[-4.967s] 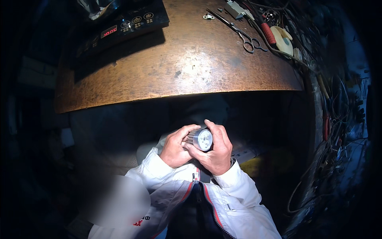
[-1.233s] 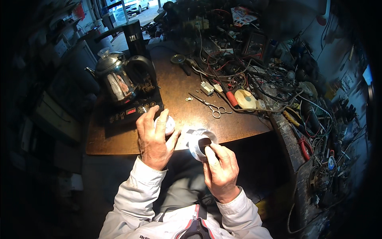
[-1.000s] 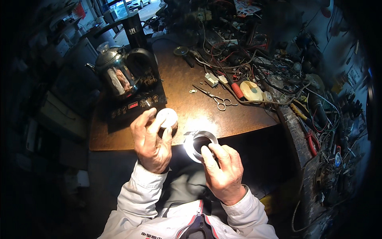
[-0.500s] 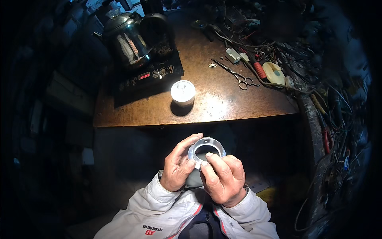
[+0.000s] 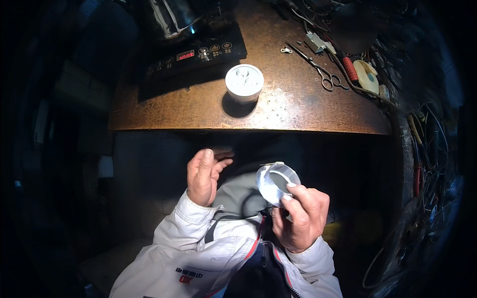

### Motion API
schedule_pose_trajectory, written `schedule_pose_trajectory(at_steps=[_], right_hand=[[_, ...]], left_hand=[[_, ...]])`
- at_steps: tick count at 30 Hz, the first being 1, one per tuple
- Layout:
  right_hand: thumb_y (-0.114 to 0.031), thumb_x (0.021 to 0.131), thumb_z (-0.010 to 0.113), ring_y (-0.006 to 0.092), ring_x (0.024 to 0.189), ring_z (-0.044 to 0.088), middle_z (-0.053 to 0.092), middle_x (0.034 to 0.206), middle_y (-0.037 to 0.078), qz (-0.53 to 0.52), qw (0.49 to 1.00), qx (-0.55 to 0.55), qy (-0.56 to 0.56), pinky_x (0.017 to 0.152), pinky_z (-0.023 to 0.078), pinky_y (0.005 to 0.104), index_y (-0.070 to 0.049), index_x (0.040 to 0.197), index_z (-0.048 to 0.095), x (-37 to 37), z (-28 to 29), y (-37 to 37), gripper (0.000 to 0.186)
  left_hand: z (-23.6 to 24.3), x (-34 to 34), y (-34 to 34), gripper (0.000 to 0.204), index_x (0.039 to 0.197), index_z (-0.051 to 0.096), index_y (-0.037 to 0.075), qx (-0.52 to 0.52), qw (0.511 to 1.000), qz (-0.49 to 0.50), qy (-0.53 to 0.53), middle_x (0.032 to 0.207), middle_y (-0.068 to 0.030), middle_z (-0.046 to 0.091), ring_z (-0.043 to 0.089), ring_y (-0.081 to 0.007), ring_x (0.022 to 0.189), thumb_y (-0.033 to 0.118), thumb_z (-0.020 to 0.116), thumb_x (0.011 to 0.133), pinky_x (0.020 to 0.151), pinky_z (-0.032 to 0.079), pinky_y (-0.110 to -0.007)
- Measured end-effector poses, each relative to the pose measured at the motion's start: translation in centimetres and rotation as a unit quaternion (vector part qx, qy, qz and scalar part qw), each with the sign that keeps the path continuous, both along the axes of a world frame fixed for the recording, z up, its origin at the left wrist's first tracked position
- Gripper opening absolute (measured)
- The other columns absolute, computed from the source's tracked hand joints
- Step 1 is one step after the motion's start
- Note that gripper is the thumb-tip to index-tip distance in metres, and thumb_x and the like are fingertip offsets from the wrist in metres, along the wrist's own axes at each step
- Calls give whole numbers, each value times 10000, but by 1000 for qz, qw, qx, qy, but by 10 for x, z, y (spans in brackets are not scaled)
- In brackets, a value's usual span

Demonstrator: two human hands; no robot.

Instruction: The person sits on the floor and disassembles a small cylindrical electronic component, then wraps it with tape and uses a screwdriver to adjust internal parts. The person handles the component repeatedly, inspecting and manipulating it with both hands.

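Observation:
My right hand (image 5: 303,218) grips a silvery metal ring (image 5: 266,184) over my lap, fingers on its near right rim; small clips show at its top edge. My left hand (image 5: 203,179) hangs apart to the left of the ring, fingers loosely spread and holding nothing. A white-topped cylindrical lamp (image 5: 244,82) with a clear lens face stands on the wooden tabletop (image 5: 298,111), beyond both hands, just to the right of a black induction cooker (image 5: 218,54).
A steel kettle (image 5: 171,17) sits on the cooker. Scissors (image 5: 328,79), a small metal part (image 5: 286,50), a pale adapter (image 5: 315,42), a red-handled tool (image 5: 350,68) and a cream disc (image 5: 366,76) lie at the right. Dark tangled cables and tools crowd the right side.
The lamp has left my hands and stands on the table. Since half a second ago my left hand has let go of the ring and moved left and up; the ring is farther right, more tilted.

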State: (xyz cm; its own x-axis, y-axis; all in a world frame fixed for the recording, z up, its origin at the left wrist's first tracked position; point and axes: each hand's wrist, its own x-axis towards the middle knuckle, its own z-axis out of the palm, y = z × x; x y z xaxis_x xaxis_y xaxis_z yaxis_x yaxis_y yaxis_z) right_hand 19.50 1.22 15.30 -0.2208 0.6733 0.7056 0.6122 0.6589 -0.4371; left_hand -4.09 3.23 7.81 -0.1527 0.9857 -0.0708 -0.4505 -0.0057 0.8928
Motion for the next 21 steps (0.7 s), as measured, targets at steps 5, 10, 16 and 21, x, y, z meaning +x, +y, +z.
schedule_pose_trajectory(at_steps=[5, 10, 16, 21], right_hand=[[156, 674, 780, 334, 948, 647, 711, 1146, 196, -67, 995, -63, 25, 796, 540, 398, -32, 1158, 611, 17, -16, -4, 545], [179, 715, 714, 317, 957, 653, 715, 1131, 214, -46, 994, -82, 62, 835, 548, 402, 19, 1238, 622, 6, -31, 3, 555], [140, 771, 686, 311, 965, 644, 699, 1142, 223, 32, 994, -88, 54, 846, 541, 398, 45, 1276, 620, -19, -33, 13, 518], [112, 824, 684, 323, 956, 645, 689, 1078, 249, 62, 990, -117, 54, 857, 542, 410, 84, 1264, 623, -37, -34, 12, 445]], left_hand=[[-56, -77, -27, 303, 1221, 663, 15, -61, 985, 154, 40, 1226, -164, 716, 689, -277, 1119, 273, 537, 1123, 940, 576, -409], [-109, -118, -69, 262, 1181, 677, 46, -142, 957, 248, 54, 1158, -107, 730, 697, -229, 1045, 277, 580, 1104, 895, 567, -383], [-178, -138, -149, 284, 1046, 726, -7, -301, 877, 249, 279, 969, -64, 753, 699, -151, 900, 248, 604, 1062, 816, 555, -309], [-187, -106, -224, 325, 1136, 743, 42, -385, 793, 179, 436, 1042, -195, 770, 746, -327, 974, 323, 657, 998, 877, 563, -419]])
